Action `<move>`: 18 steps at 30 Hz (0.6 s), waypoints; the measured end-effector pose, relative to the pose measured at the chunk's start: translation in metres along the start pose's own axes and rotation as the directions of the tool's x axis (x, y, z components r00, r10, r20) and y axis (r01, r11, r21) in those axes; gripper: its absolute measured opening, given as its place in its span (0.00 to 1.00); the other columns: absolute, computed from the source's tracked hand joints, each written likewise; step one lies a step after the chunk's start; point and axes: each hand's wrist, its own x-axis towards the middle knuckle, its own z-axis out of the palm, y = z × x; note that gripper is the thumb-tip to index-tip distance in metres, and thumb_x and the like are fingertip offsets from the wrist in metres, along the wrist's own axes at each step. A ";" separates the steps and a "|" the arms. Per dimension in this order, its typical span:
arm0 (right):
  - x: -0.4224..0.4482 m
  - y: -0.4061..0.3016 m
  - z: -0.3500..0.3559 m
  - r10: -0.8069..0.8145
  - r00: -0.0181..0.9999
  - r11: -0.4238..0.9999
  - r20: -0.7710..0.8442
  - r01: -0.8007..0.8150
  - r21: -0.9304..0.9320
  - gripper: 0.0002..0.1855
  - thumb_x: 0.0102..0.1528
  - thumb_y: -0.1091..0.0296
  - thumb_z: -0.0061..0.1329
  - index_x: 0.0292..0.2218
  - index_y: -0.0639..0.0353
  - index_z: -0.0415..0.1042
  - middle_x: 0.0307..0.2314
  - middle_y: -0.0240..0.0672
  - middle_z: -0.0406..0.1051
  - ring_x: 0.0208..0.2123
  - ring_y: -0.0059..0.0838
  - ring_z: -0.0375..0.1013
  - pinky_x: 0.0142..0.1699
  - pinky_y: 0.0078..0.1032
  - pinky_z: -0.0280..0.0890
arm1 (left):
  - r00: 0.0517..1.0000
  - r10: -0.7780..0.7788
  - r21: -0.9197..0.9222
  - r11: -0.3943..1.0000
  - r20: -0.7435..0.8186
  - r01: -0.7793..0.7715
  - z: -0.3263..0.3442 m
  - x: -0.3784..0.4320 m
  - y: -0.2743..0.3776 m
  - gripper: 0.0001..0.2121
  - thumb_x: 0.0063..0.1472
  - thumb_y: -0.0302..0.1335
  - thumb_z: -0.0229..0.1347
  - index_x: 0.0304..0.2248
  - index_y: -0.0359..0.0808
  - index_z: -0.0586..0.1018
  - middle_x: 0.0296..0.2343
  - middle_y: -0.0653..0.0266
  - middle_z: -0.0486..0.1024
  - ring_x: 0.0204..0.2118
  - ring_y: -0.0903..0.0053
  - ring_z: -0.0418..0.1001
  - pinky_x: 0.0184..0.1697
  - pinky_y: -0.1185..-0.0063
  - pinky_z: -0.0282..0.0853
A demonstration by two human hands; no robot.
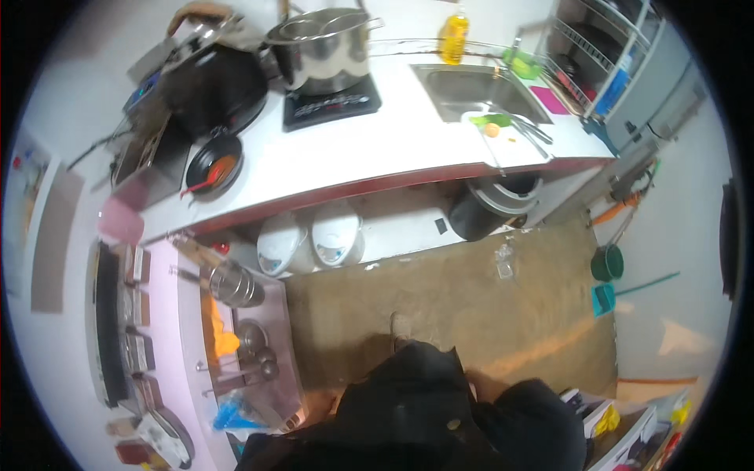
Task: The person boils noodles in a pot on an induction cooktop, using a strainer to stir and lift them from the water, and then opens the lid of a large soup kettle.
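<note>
Neither of my hands can be made out. Bare skin shows beside my dark clothing (412,406), its body part unclear. Before me runs a white counter (406,141). A large steel pot (333,56) stands on a black induction cooker (333,106). Left of it are a big black wok-like pan (212,94) and a small black pan (232,150) holding reddish-brown food and a red utensil (203,185). At the steel sink (465,88), a white cutting board (503,150) bears green vegetable pieces (493,119), a round orange-coloured piece (492,130) and metal utensils (533,134).
White lidded containers (336,235) and a dark bin (471,218) sit under the counter. Left is a pink-white unit (171,306) with a steel cylinder (235,284) and ladles (268,363). A wire rack (589,50) stands far right. Plastic litter (505,263) lies on the floor.
</note>
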 end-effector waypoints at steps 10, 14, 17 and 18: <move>0.008 -0.302 -0.289 -0.611 0.541 0.684 -0.578 0.728 -0.042 0.15 0.46 0.57 0.47 0.22 0.62 0.73 0.18 0.39 0.71 0.21 0.27 0.70 0.30 0.27 0.64 | 0.812 0.450 -0.117 0.845 -0.372 -0.522 -0.216 0.200 0.235 0.13 0.49 0.34 0.52 0.16 0.32 0.72 0.13 0.56 0.68 0.16 0.74 0.66 0.20 0.74 0.59; 0.015 -0.292 -0.303 -0.641 0.449 0.727 -0.623 0.617 -0.303 0.17 0.48 0.54 0.45 0.22 0.60 0.74 0.18 0.39 0.72 0.21 0.27 0.71 0.28 0.26 0.65 | 0.816 0.460 0.028 0.876 -0.350 -0.481 -0.187 0.225 0.177 0.12 0.52 0.34 0.50 0.20 0.33 0.71 0.17 0.58 0.70 0.20 0.70 0.69 0.24 0.72 0.63; 0.024 -0.235 -0.244 -0.443 0.681 0.819 -0.583 0.572 0.046 0.18 0.47 0.53 0.44 0.21 0.60 0.73 0.18 0.40 0.72 0.21 0.32 0.72 0.29 0.30 0.65 | 0.927 0.335 0.482 0.849 -0.170 -0.218 -0.119 0.174 0.086 0.16 0.59 0.38 0.43 0.35 0.33 0.74 0.28 0.51 0.73 0.33 0.60 0.71 0.38 0.68 0.65; 0.019 -0.214 -0.214 -0.333 0.817 0.889 -0.470 0.438 0.132 0.18 0.49 0.53 0.42 0.23 0.60 0.73 0.16 0.40 0.71 0.21 0.34 0.72 0.31 0.33 0.65 | 0.962 0.269 0.533 0.822 -0.050 -0.202 -0.100 0.145 0.048 0.16 0.59 0.38 0.43 0.35 0.33 0.73 0.29 0.51 0.72 0.34 0.61 0.70 0.39 0.68 0.64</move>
